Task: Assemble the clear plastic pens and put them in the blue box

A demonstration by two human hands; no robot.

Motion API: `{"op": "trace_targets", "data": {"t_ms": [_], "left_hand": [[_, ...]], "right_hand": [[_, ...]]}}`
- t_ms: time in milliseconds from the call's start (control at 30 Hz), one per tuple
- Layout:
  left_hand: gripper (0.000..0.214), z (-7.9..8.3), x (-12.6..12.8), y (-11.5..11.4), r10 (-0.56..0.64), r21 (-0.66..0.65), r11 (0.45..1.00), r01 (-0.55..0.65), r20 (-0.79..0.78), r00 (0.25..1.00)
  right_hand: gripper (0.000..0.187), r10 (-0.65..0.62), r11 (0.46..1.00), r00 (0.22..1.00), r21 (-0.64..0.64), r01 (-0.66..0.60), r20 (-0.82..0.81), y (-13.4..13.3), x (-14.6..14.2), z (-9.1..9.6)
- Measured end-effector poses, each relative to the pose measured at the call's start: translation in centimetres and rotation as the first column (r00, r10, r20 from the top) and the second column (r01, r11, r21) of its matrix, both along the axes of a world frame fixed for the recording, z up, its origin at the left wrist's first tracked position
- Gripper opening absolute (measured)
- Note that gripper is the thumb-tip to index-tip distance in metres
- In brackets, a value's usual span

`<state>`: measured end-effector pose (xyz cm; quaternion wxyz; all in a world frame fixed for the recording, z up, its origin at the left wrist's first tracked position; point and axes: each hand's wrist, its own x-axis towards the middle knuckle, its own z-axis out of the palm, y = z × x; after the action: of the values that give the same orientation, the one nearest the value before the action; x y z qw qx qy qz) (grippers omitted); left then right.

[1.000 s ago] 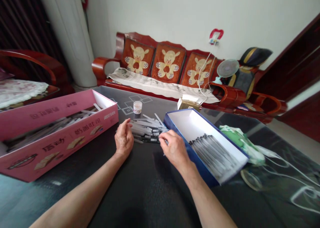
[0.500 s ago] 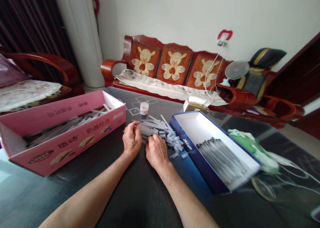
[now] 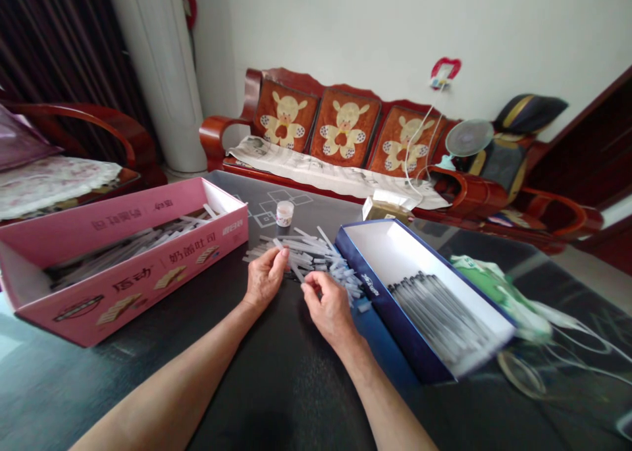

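Between my two hands slants a slim whitish plastic tube [image 3: 296,271]. The thumb and fingers of my left hand [image 3: 266,276] pinch it near its upper end. My right hand [image 3: 330,304] is closed at its lower end, fingertips together. Just beyond the hands lies a loose pile of similar pale tubes [image 3: 316,245], with short cut-looking pieces [image 3: 348,280] on its right side. A small white cup [image 3: 285,214] stands behind the pile. Part of the pile is hidden by my fingers.
To the left stands a long pink box [image 3: 148,273] with pale tubes inside. At the right, a dark blue box [image 3: 385,299] holds many dark-tipped slim sticks [image 3: 437,316]. Beyond it are a green-and-white bag [image 3: 494,290], a tape roll [image 3: 521,374] and a gold-coloured box [image 3: 386,209].
Both hands have lifted from the pile and turned, the right moving a little to the right. A whitish tube now shows between them.
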<state>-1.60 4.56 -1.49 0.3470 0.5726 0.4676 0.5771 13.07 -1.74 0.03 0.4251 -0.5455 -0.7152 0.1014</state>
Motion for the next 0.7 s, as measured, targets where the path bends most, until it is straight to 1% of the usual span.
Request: {"op": "trace_targets", "data": {"t_ms": [33,67,100,133,200,233,300,367,400,433,467,500,533,567,600,633,700], "left_hand": [[0.034,0.0,0.0,0.2,-0.033,-0.075,0.996,0.043,0.137,0.99],[0.034,0.2,0.0,0.4,-0.052,-0.147,0.984,0.097,0.285,0.957],[0.034,0.4,0.0,0.6,-0.055,-0.211,0.964,0.159,0.429,0.902],[0.035,0.7,0.0,0.8,-0.047,-0.255,0.942,0.216,0.539,0.841],[0.037,1.4,-0.2,0.9,-0.04,-0.27,0.921,0.28,0.651,0.758],[0.039,1.8,-0.3,0.8,-0.06,-0.262,0.913,0.313,0.671,0.739],[0.042,2.2,-0.3,0.6,-0.137,-0.241,0.892,0.382,0.661,0.738],[0.044,2.3,-0.2,0.3,-0.243,-0.225,0.868,0.442,0.584,0.775],[0.044,2.1,-0.1,0.1,-0.296,-0.206,0.87,0.448,0.508,0.809],[0.044,1.9,0.0,-0.1,-0.336,-0.174,0.886,0.429,0.396,0.855],[0.044,1.6,0.0,-0.3,-0.353,-0.123,0.912,0.39,0.245,0.903],[0.044,1.2,0.1,-0.5,-0.342,-0.049,0.937,0.345,0.065,0.938],[0.043,0.9,0.2,-0.7,-0.294,0.044,0.953,0.301,-0.12,0.948],[0.042,0.6,0.2,-0.9,-0.231,0.14,0.95,0.279,-0.283,0.931],[0.041,0.3,0.3,-1.1,-0.16,0.229,0.935,0.271,-0.408,0.899],[0.041,0.1,0.3,-1.2,-0.096,0.302,0.913,0.274,-0.494,0.864],[0.04,-0.1,0.4,-1.3,0.002,0.409,0.867,0.286,-0.576,0.817]], "right_hand": [[0.009,0.045,0.999,0.999,0.002,-0.045,0.003,0.0,0.0,0.1],[0.011,0.067,0.998,0.998,0.019,-0.068,0.008,0.1,0.3,0.3],[0.013,0.065,0.997,0.998,0.045,-0.065,0.011,0.2,0.9,0.6],[0.015,0.035,0.997,0.999,0.074,-0.036,0.014,0.4,1.8,0.9],[0.017,-0.081,0.991,0.996,0.105,0.078,0.031,0.7,4.2,1.5],[0.016,-0.134,0.988,0.99,0.091,0.129,0.053,0.8,5.4,1.8],[0.014,-0.186,0.982,0.976,0.029,0.184,0.111,1.0,7.2,2.0],[0.013,-0.178,0.98,0.964,-0.049,0.191,0.199,0.8,7.7,2.1],[0.012,-0.162,0.978,0.954,-0.085,0.189,0.253,0.7,7.6,2.0],[0.012,-0.145,0.975,0.939,-0.118,0.189,0.311,0.6,7.3,2.0],[0.013,-0.129,0.97,0.921,-0.146,0.194,0.369,0.4,6.8,2.0],[0.014,-0.117,0.964,0.899,-0.169,0.205,0.422,0.3,6.3,1.9],[0.014,-0.109,0.957,0.878,-0.188,0.219,0.466,0.2,5.9,1.9],[0.015,-0.103,0.951,0.858,-0.204,0.234,0.502,0.1,5.5,1.9],[0.016,-0.1,0.944,0.841,-0.217,0.249,0.531,0.0,5.2,1.9],[0.017,-0.097,0.938,0.827,-0.227,0.262,0.553,0.0,5.0,1.8],[0.017,-0.098,0.93,0.811,-0.237,0.281,0.577,0.0,4.8,1.6]]}}
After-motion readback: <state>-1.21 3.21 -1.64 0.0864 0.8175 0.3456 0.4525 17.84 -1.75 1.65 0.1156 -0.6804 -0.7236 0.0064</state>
